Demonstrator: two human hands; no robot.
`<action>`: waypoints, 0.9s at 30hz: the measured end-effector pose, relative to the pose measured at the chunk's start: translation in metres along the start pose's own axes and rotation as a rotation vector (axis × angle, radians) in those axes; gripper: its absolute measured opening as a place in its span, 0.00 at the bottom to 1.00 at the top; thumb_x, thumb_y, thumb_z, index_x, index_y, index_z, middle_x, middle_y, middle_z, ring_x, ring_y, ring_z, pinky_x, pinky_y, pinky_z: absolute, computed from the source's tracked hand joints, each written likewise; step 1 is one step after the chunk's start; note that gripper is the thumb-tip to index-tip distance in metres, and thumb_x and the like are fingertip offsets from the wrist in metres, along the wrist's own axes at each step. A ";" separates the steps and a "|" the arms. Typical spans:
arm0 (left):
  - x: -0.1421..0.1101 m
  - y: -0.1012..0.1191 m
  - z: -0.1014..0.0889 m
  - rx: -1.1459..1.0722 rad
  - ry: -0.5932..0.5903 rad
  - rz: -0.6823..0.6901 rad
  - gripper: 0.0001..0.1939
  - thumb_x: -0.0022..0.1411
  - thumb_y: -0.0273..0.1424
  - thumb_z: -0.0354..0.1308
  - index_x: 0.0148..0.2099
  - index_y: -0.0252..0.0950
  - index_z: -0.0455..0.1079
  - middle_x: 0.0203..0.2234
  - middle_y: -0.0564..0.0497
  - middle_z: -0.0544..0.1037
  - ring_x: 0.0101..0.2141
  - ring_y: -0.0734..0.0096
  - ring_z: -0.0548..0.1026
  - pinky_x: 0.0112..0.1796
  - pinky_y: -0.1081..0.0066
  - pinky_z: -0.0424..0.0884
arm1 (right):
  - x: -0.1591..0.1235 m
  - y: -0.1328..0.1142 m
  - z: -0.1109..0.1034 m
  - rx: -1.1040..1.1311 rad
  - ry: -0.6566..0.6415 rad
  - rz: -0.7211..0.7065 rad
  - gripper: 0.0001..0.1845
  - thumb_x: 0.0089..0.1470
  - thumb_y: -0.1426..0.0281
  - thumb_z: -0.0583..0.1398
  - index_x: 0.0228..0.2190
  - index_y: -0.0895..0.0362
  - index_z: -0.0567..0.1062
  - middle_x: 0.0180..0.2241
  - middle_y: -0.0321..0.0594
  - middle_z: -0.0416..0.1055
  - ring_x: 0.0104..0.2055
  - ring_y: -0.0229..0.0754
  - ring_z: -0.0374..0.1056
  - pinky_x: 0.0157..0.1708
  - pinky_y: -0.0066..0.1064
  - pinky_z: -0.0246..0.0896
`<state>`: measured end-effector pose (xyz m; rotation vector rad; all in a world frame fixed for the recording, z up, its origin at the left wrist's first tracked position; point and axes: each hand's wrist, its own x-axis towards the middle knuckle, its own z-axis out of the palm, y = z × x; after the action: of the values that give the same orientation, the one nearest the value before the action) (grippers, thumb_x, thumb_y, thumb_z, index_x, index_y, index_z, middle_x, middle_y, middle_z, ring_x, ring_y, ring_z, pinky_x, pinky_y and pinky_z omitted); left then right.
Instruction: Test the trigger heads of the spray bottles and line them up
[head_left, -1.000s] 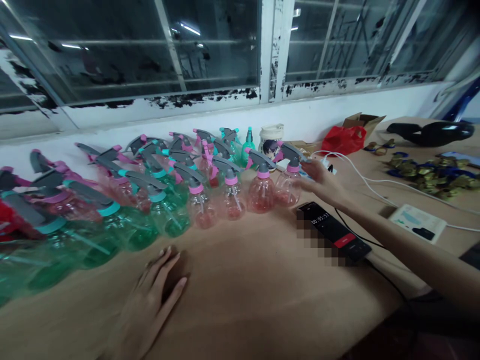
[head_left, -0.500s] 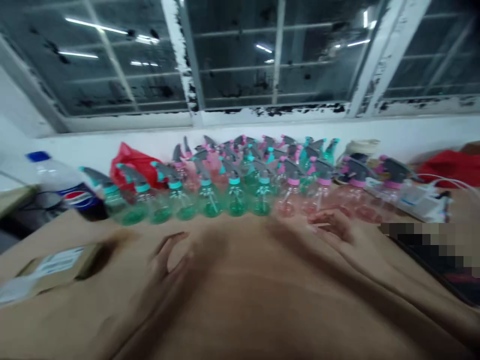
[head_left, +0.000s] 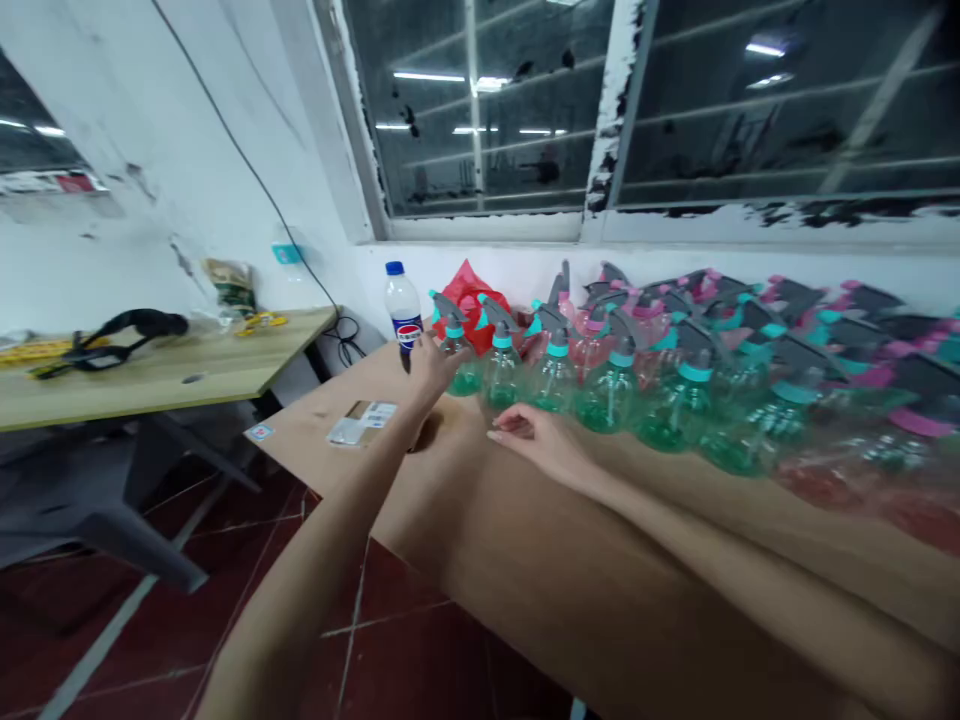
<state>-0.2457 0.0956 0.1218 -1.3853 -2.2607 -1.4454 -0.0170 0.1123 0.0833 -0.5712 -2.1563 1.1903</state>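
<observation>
Clear spray bottles with grey trigger heads line the table; the nearer ones have teal collars and green-tinted bodies. My left hand is at the leftmost green spray bottle, its fingers against or just in front of the bottle's upper body. Blur and overlap hide whether they grip it. My right hand is held low over the table, holding nothing, with loosely bent fingers apart from the thumb. Nearest to it stand the second green spray bottle and the third green spray bottle.
A cola bottle and a red plastic bag stand behind the row's left end. A flat labelled packet lies on the brown table. Pink-collared spray bottles crowd the right. Another table holds a black strap.
The view has swung left, bringing the side table and floor into sight. My left hand has reached forward to the leftmost bottle. My right hand has shifted left, from the pink bottles to the green ones.
</observation>
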 end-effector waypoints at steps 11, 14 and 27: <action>0.012 -0.018 0.017 0.170 -0.059 0.010 0.28 0.51 0.39 0.67 0.49 0.32 0.62 0.40 0.40 0.74 0.44 0.49 0.73 0.43 0.58 0.67 | 0.027 0.013 0.040 0.120 -0.014 0.028 0.06 0.50 0.67 0.62 0.32 0.54 0.70 0.35 0.40 0.74 0.39 0.42 0.72 0.43 0.38 0.67; -0.004 -0.001 -0.008 0.173 -0.036 0.065 0.25 0.53 0.38 0.65 0.49 0.33 0.62 0.40 0.42 0.73 0.43 0.52 0.73 0.43 0.59 0.67 | 0.021 0.014 0.029 0.156 -0.003 0.021 0.09 0.50 0.64 0.62 0.33 0.54 0.69 0.37 0.42 0.74 0.41 0.43 0.72 0.44 0.39 0.67; -0.163 0.156 -0.010 0.168 -0.478 0.393 0.33 0.52 0.47 0.63 0.54 0.36 0.60 0.44 0.43 0.73 0.43 0.49 0.74 0.38 0.56 0.72 | -0.093 -0.042 -0.096 -0.003 0.207 -0.129 0.40 0.43 0.60 0.67 0.55 0.45 0.57 0.56 0.40 0.62 0.59 0.53 0.58 0.56 0.48 0.57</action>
<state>-0.0397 0.0055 0.1435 -2.1387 -2.1029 -0.8493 0.1127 0.0915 0.1315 -0.5236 -1.9878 1.0129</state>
